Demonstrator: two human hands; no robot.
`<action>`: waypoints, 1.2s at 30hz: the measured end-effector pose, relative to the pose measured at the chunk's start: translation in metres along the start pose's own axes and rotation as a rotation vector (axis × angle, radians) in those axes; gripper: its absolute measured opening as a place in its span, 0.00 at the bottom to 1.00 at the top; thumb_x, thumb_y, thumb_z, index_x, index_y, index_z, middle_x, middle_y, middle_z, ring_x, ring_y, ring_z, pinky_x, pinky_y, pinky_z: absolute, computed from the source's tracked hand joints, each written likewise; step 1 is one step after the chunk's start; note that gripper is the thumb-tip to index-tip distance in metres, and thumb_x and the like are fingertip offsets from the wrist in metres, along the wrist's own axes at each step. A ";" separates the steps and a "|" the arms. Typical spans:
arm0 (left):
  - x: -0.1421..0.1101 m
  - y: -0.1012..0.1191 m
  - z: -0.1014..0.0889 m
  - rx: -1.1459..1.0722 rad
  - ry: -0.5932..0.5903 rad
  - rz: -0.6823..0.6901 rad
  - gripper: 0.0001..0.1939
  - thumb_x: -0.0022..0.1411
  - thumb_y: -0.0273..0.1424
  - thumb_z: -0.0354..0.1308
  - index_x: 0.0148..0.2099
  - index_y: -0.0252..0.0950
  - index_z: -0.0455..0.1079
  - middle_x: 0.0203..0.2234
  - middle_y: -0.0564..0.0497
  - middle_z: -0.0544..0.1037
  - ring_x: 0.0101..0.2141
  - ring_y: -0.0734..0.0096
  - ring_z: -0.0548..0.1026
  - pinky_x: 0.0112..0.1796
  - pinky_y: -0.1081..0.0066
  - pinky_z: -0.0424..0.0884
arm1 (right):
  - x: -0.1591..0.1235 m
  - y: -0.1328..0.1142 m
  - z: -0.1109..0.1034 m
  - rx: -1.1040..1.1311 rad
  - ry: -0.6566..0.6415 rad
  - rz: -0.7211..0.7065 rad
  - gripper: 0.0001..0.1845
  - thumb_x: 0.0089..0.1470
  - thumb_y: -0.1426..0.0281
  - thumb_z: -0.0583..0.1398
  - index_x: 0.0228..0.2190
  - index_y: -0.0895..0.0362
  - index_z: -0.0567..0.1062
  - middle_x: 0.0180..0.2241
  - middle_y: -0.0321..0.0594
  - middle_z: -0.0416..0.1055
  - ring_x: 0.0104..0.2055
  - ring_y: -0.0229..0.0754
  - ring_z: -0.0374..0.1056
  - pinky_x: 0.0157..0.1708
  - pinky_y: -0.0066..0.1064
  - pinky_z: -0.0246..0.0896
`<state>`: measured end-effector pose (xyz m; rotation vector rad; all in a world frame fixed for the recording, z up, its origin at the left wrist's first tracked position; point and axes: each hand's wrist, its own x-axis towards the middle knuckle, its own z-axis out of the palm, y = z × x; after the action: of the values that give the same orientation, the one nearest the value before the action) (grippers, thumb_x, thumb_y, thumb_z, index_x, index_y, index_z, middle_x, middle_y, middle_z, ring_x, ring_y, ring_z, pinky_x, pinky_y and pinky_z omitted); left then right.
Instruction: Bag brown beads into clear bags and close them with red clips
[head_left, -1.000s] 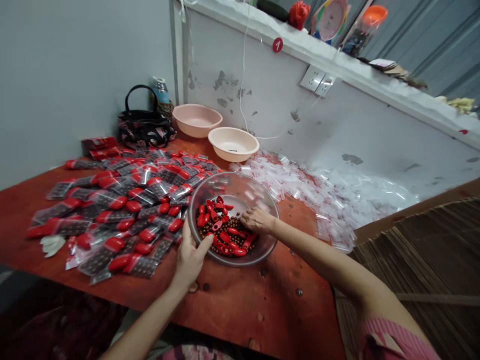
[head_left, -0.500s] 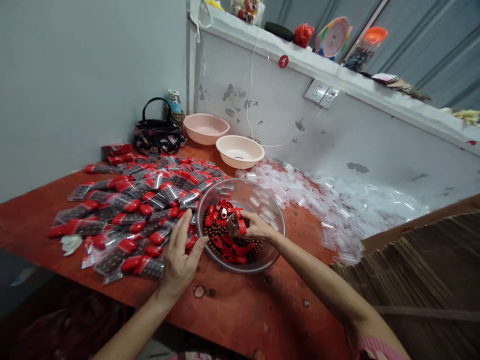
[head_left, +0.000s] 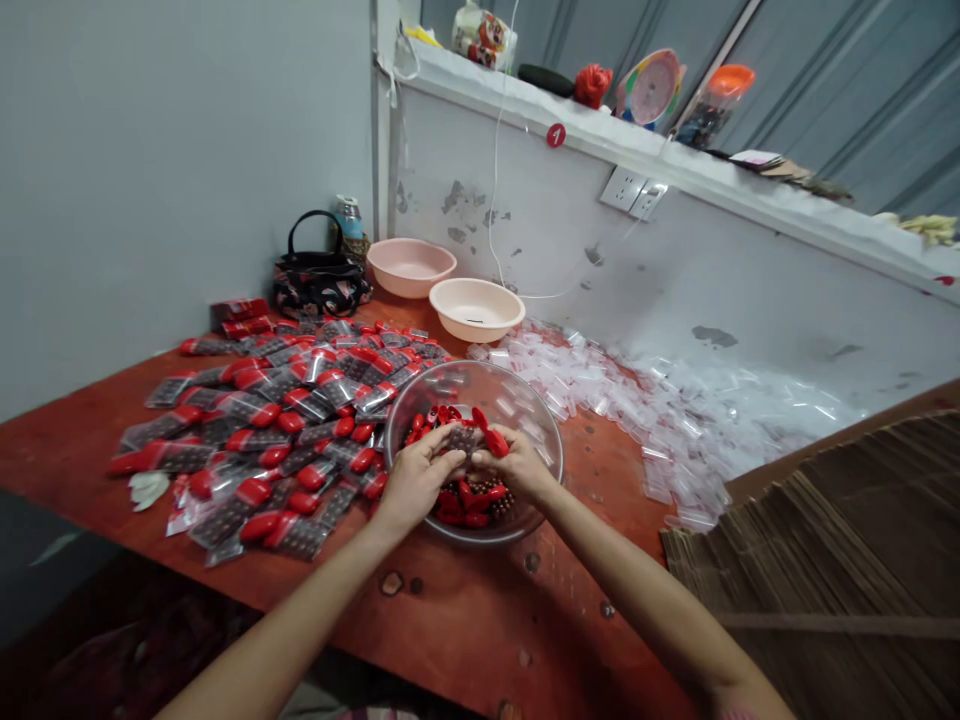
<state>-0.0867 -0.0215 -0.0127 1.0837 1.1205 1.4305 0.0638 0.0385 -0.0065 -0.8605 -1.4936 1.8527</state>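
My left hand (head_left: 420,472) and my right hand (head_left: 519,463) meet over a clear plastic bowl (head_left: 553,500). Between their fingers is a small dark dotted pack (head_left: 463,438), pinched from both sides. A glossy red piece (head_left: 493,440) sticks up at my right fingertips, its lower end covered by them. Inside the bowl lie loose red plastic pieces (head_left: 471,500) and brown beads (head_left: 501,505). Left of the bowl spreads a heap of clear packets with red ends and dark dotted bodies (head_left: 247,408).
Clear plastic sleeves (head_left: 600,390) are piled along the wall. A pink basin (head_left: 411,268), a cream basin (head_left: 478,310) and a black handbag (head_left: 321,280) stand at the back. Stacked cardboard (head_left: 847,520) is on the right. A shelf (head_left: 570,125) runs above the red table (head_left: 420,620).
My left hand, spread beside the bowl before, has moved right and closed on the dark dotted pack. My right hand stays over the bowl with the pack and red piece.
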 end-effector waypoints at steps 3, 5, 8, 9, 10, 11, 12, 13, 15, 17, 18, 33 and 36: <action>0.002 -0.003 -0.001 -0.104 0.013 -0.091 0.24 0.48 0.34 0.59 0.49 0.32 0.66 0.42 0.45 0.74 0.37 0.61 0.75 0.37 0.59 0.73 | 0.003 0.000 -0.013 -0.218 0.199 -0.146 0.16 0.42 0.69 0.61 0.36 0.57 0.68 0.30 0.35 0.69 0.30 0.38 0.68 0.30 0.32 0.65; 0.002 -0.004 -0.002 -0.106 0.006 -0.118 0.24 0.48 0.34 0.60 0.48 0.31 0.67 0.41 0.45 0.75 0.35 0.62 0.75 0.37 0.60 0.74 | 0.002 -0.009 -0.021 -0.404 0.291 -0.332 0.20 0.44 0.73 0.58 0.43 0.55 0.65 0.39 0.38 0.68 0.39 0.39 0.66 0.39 0.34 0.63; 0.003 -0.001 -0.002 -0.072 -0.042 -0.124 0.23 0.48 0.34 0.60 0.47 0.32 0.68 0.42 0.46 0.74 0.38 0.61 0.74 0.37 0.61 0.73 | -0.005 -0.029 -0.027 -0.715 0.154 -0.560 0.23 0.47 0.76 0.55 0.47 0.53 0.64 0.48 0.42 0.62 0.50 0.41 0.59 0.49 0.37 0.55; 0.003 0.000 -0.001 -0.054 -0.059 -0.119 0.22 0.48 0.34 0.59 0.47 0.33 0.68 0.42 0.47 0.74 0.39 0.60 0.74 0.38 0.61 0.73 | -0.008 -0.035 -0.026 -0.795 0.057 -0.599 0.22 0.48 0.76 0.55 0.47 0.53 0.64 0.49 0.42 0.61 0.51 0.42 0.57 0.49 0.37 0.54; 0.004 0.001 -0.001 -0.030 -0.071 -0.109 0.21 0.48 0.34 0.59 0.46 0.33 0.69 0.42 0.47 0.75 0.39 0.59 0.73 0.39 0.61 0.72 | -0.010 -0.040 -0.025 -0.856 -0.041 -0.623 0.21 0.50 0.75 0.55 0.47 0.53 0.65 0.49 0.43 0.61 0.52 0.41 0.57 0.49 0.36 0.55; 0.005 0.001 -0.001 0.002 -0.082 -0.093 0.21 0.49 0.33 0.59 0.46 0.34 0.69 0.42 0.47 0.75 0.40 0.59 0.73 0.40 0.61 0.71 | -0.011 -0.044 -0.023 -0.903 -0.126 -0.637 0.20 0.51 0.74 0.54 0.47 0.53 0.65 0.48 0.43 0.61 0.51 0.41 0.58 0.48 0.35 0.55; 0.005 0.001 -0.001 0.041 -0.092 -0.074 0.20 0.49 0.33 0.59 0.46 0.34 0.70 0.42 0.48 0.75 0.41 0.59 0.73 0.42 0.61 0.70 | -0.012 -0.046 -0.022 -0.939 -0.185 -0.646 0.19 0.53 0.73 0.54 0.48 0.53 0.65 0.47 0.43 0.62 0.49 0.40 0.59 0.47 0.33 0.57; 0.006 0.001 -0.002 0.082 -0.103 -0.053 0.19 0.49 0.33 0.59 0.46 0.35 0.70 0.42 0.48 0.75 0.42 0.59 0.72 0.44 0.61 0.68 | -0.012 -0.047 -0.020 -0.969 -0.214 -0.660 0.18 0.53 0.72 0.54 0.47 0.53 0.66 0.46 0.44 0.63 0.47 0.39 0.61 0.46 0.32 0.58; 0.007 -0.001 -0.003 0.152 -0.122 -0.018 0.19 0.50 0.33 0.58 0.46 0.35 0.70 0.43 0.48 0.75 0.44 0.58 0.71 0.46 0.61 0.66 | -0.010 -0.044 -0.017 -1.010 -0.207 -0.697 0.15 0.54 0.70 0.54 0.44 0.55 0.68 0.42 0.44 0.65 0.43 0.38 0.63 0.43 0.30 0.59; 0.007 -0.004 -0.003 0.206 -0.117 0.007 0.19 0.51 0.33 0.57 0.47 0.35 0.70 0.43 0.47 0.75 0.44 0.58 0.71 0.46 0.59 0.65 | -0.008 -0.039 -0.017 -1.022 -0.171 -0.727 0.11 0.53 0.69 0.55 0.39 0.57 0.70 0.38 0.44 0.66 0.41 0.37 0.64 0.40 0.28 0.60; 0.006 -0.004 -0.002 0.234 -0.103 0.022 0.19 0.51 0.33 0.57 0.46 0.35 0.70 0.43 0.47 0.75 0.44 0.58 0.71 0.47 0.59 0.65 | -0.007 -0.036 -0.018 -1.018 -0.157 -0.729 0.09 0.52 0.69 0.56 0.36 0.58 0.71 0.36 0.43 0.67 0.39 0.37 0.64 0.39 0.28 0.60; 0.013 0.010 -0.015 -0.203 0.281 0.085 0.18 0.50 0.34 0.60 0.44 0.35 0.68 0.36 0.48 0.75 0.35 0.66 0.74 0.39 0.64 0.71 | 0.055 -0.017 -0.056 -1.677 0.020 -0.100 0.11 0.53 0.68 0.54 0.38 0.55 0.71 0.37 0.44 0.72 0.39 0.43 0.67 0.35 0.28 0.56; 0.012 0.002 -0.013 -0.207 0.286 0.075 0.17 0.50 0.33 0.59 0.43 0.35 0.68 0.36 0.49 0.75 0.35 0.67 0.74 0.39 0.65 0.71 | 0.074 -0.008 -0.049 -1.759 -0.115 -0.121 0.12 0.53 0.69 0.53 0.39 0.57 0.71 0.39 0.46 0.70 0.39 0.44 0.67 0.34 0.29 0.55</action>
<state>-0.1016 -0.0115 -0.0119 0.7993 1.1084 1.7595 0.0584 0.1273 -0.0144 -1.2088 -3.0080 0.0330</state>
